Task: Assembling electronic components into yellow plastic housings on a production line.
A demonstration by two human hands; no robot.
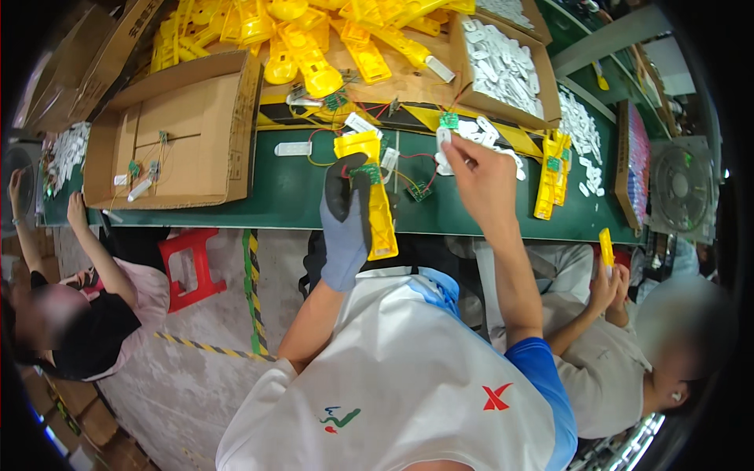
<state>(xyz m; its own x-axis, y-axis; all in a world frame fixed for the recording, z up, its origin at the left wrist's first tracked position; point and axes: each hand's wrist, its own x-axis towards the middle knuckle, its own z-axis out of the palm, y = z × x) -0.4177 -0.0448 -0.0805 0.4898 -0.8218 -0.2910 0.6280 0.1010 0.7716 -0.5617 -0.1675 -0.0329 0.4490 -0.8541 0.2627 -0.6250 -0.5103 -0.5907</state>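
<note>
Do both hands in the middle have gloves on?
No, only the left hand on the yellow casing wears a glove; the right hand is bare.

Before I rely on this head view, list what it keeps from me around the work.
In the head view:
Yellow housing: partly covered by the gloved left grip.
White piece: lower part covered by the right grip's fingertips.
Solder joints on the loose green board: too small.
Yellow pile: far side cut off by the top edge.

Gloved left hand [346, 206] curled, bare right hand [487, 177], fingers [469, 149] pinched
</note>
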